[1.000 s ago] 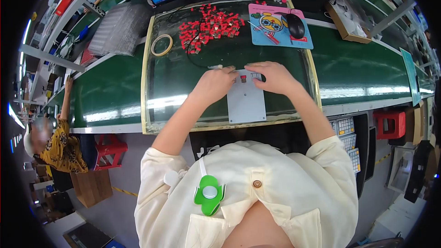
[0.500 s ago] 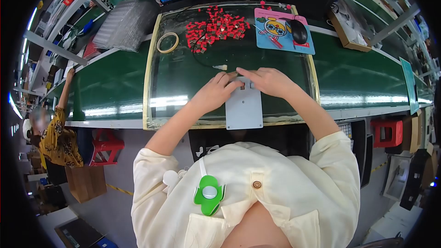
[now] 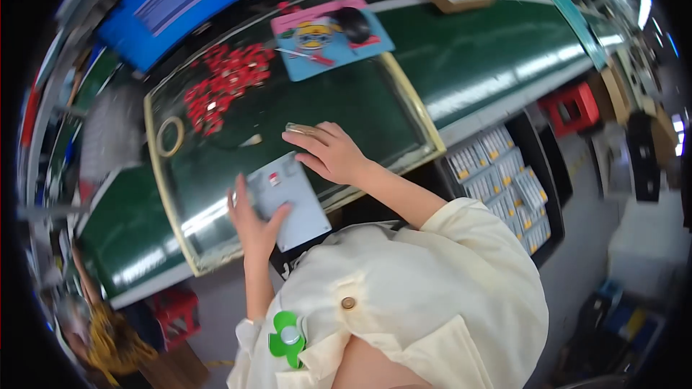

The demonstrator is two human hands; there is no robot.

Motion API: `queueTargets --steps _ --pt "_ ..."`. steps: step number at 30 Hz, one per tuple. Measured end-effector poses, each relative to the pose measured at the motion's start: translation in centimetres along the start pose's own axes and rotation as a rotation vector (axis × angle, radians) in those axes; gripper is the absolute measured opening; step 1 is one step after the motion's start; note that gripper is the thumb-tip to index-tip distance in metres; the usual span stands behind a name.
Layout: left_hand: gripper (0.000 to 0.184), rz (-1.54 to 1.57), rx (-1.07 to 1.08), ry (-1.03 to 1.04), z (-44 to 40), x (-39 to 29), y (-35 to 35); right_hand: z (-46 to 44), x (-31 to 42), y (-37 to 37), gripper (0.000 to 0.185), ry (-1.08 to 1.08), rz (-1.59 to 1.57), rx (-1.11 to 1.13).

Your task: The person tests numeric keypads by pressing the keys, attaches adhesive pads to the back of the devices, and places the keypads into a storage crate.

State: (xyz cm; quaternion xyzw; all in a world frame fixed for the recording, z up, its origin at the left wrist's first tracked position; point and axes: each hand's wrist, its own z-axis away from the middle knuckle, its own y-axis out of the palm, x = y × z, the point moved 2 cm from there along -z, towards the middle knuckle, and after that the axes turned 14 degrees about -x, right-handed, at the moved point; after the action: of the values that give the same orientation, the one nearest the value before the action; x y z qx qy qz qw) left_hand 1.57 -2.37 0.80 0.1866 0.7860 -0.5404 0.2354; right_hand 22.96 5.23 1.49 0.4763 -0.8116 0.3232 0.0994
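A green worktop [image 3: 346,115] with a yellow-edged clear sheet [image 3: 405,94] on it runs through a workshop, and a lit monitor [image 3: 184,3] stands at the back, far beyond the left hand [image 3: 257,220]. The view is slightly blurred.

The pale panel [image 3: 299,205] lies between the person and the worktop's middle, just right of the left hand and nearer the body than the right hand [image 3: 333,153]. The left hand's thumb is spread apart from its fingers; the thumb lies over the panel's face while the fingers reach past its left edge. A small red piece [image 3: 274,179] sits on the panel, a little beyond that thumb.

The right hand is by the panel's far right corner, its fingers closed on a slim brownish piece [image 3: 301,130]; blur hides what this is. Just left of this hand lies a cable end [image 3: 252,140].

Farther out, beyond the left hand, red pieces [image 3: 231,75] lie scattered, with a tape roll [image 3: 171,137] beside them. Beyond the right hand is a mouse pad [image 3: 306,65] bearing a black mouse [image 3: 353,25]. To its right, below the worktop, a black tray [image 3: 551,220] holds rows of packed white items [image 3: 501,180].
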Motion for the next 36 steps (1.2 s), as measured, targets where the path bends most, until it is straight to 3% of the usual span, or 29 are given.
queueTargets --steps 1,3,4,6,7,8,9,10,11,13,15,18,21,23,25,28,30,32,34,36 --pt "0.093 0.036 0.009 -0.159 1.0 0.8 -0.8 0.1 0.0 -1.9 0.042 -0.016 0.094 -0.083" --pt "0.082 -0.076 -0.047 -0.098 1.6 5.1 -2.9 1.1 -1.8 -5.8 0.041 0.039 0.208 -0.176" --pt "0.069 -0.101 -0.136 -0.208 2.1 8.1 -4.2 2.3 -3.0 -7.9 0.040 0.103 0.271 -0.282" --pt "0.047 -0.231 -0.191 -0.338 1.6 13.4 -8.0 5.7 -6.6 -11.8 0.039 0.319 0.313 -0.608" --pt "0.045 -0.185 -0.292 -0.244 2.6 18.4 -9.5 6.2 -7.1 -14.5 0.042 0.470 0.395 -0.651" --pt "0.055 0.032 -0.291 -0.558 3.8 22.4 -11.2 7.8 -8.9 -16.6 0.046 0.471 0.409 -0.773" --pt "0.068 0.099 -0.308 -0.951 4.1 18.0 -12.8 10.1 -10.9 -18.8 0.049 0.450 0.480 -0.834" --pt "0.080 0.298 -0.387 -1.024 5.1 18.1 -14.0 12.9 -12.1 -20.7 0.049 0.606 0.562 -0.870" --pt "0.070 0.501 -0.527 -1.058 6.0 19.2 -14.3 15.8 -13.3 -22.5 0.048 0.762 0.639 -0.904" --pt "0.060 0.786 -0.594 -1.099 8.1 26.6 -16.1 24.8 -16.3 -25.4 0.052 0.750 1.243 -0.463" --pt "0.041 0.942 -0.645 -1.131 8.5 28.6 -16.5 28.1 -14.3 -25.3 0.061 1.440 1.209 -0.048" --pt "0.042 0.892 -0.718 -1.161 8.3 31.8 -15.0 31.6 -12.3 -23.6 0.069 1.454 1.185 0.129" --pt "0.048 0.907 -0.407 -1.144 6.7 34.2 -11.8 30.0 -10.2 -23.1 0.074 1.401 1.190 0.245" --pt "0.049 0.791 -0.413 -1.111 3.8 28.5 -10.5 31.5 -10.7 -24.0 0.075 1.336 1.210 0.300" --pt "0.050 0.758 -0.400 -0.982 1.3 27.3 -10.7 32.6 -11.1 -25.1 0.075 1.215 1.274 0.322" --pt "0.051 0.610 -0.427 -0.879 -0.6 25.4 -12.4 32.6 -10.4 -27.9 0.071 1.067 1.191 -0.122" --pt "0.050 0.527 -0.452 -0.805 -2.0 23.8 -13.3 31.8 -9.6 -30.2 0.062 1.265 1.177 -0.420" --pt "0.050 0.488 -0.482 -0.707 -2.8 21.7 -13.4 33.1 -10.3 -35.1 0.054 1.260 1.215 -0.912" --pt "0.042 0.533 -0.528 -0.568 -3.8 19.2 -12.5 34.2 -10.8 -39.7 0.050 1.147 0.952 -1.360" --pt "0.036 0.706 -0.521 -0.428 -4.6 13.6 -10.4 27.2 -8.9 -39.3 0.045 0.900 0.473 -1.625"
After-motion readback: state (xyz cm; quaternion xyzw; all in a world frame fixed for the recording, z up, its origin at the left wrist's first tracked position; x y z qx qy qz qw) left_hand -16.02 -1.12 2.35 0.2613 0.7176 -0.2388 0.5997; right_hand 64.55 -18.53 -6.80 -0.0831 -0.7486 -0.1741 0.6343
